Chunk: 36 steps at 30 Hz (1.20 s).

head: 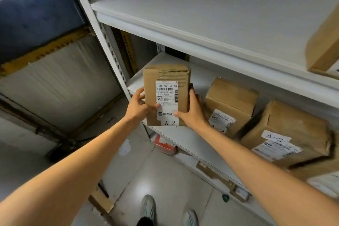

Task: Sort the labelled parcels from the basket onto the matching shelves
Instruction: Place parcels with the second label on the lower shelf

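Brown cardboard sits at the centre of my view: the parcel [166, 95], marked A-2 at the foot of its label, is held upright at the left end of the middle shelf [185, 143]. Its lower edge is at the shelf's front lip; I cannot tell whether it rests on the board or hangs just above it.

My left hand [138, 105] grips its left side, thumb across the label. My right hand [192, 113] clasps the right side, thumb on the front near the bottom corner.

To the left there is only a narrow strip of board before the white upright post [102, 29]. To the right a small gap separates the parcel from a second parcel [229, 104], which sits tilted, and a third parcel [286, 134] lies beyond it. The upper shelf [201, 14] overhangs close above and is mostly bare board.

The fingers behind the parcel are hidden, as is the shelf's back corner. The label's small print is too blurred to read. The third parcel and a box [324, 42] on the upper shelf are cut off at the right edge. A red-and-white packet [165, 146] below is partly covered by the shelf lip.
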Tool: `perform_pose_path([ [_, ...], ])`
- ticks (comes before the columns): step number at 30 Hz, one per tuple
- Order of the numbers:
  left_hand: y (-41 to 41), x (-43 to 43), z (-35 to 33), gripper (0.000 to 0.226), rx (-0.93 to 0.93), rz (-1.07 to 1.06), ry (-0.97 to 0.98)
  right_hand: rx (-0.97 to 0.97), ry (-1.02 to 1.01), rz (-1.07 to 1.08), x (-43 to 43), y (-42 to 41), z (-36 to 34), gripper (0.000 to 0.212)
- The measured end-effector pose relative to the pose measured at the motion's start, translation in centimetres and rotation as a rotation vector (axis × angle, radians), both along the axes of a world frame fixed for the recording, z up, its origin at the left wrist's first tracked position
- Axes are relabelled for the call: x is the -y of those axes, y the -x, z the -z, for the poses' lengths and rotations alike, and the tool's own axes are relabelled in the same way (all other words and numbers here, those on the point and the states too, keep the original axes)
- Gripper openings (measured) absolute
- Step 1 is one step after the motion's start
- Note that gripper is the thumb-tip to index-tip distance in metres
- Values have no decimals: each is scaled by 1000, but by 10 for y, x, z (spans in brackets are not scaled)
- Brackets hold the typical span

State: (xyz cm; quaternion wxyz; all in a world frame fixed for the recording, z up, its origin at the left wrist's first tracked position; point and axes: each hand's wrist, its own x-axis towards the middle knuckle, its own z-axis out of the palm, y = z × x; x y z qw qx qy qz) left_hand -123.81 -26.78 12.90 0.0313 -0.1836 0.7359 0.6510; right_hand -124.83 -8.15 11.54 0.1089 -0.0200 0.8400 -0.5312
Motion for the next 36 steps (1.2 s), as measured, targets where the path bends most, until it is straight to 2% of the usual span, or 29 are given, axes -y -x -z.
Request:
perform_pose_path([
  [4,29,8,10,77,-20,68,15,-18,-72,112,12,9,5,107],
  [9,60,13,18,75,-24,189,-69,48,-95,268,34,22,19,121],
  [13,84,16,26,74,-36,355,-62,147,-85,364,43,21,21,120],
  [21,100,8,44,73,-70,503,-41,317,-201,312,29,6,14,120],
  [28,100,-15,36,77,-93,509,82,249,-273,341,20,-2,7,100],
  [32,89,-28,40,77,-124,459,79,148,-265,383,8,-9,8,75],
  [36,80,-36,40,80,-122,422,124,101,-344,362,4,-12,8,69],
])
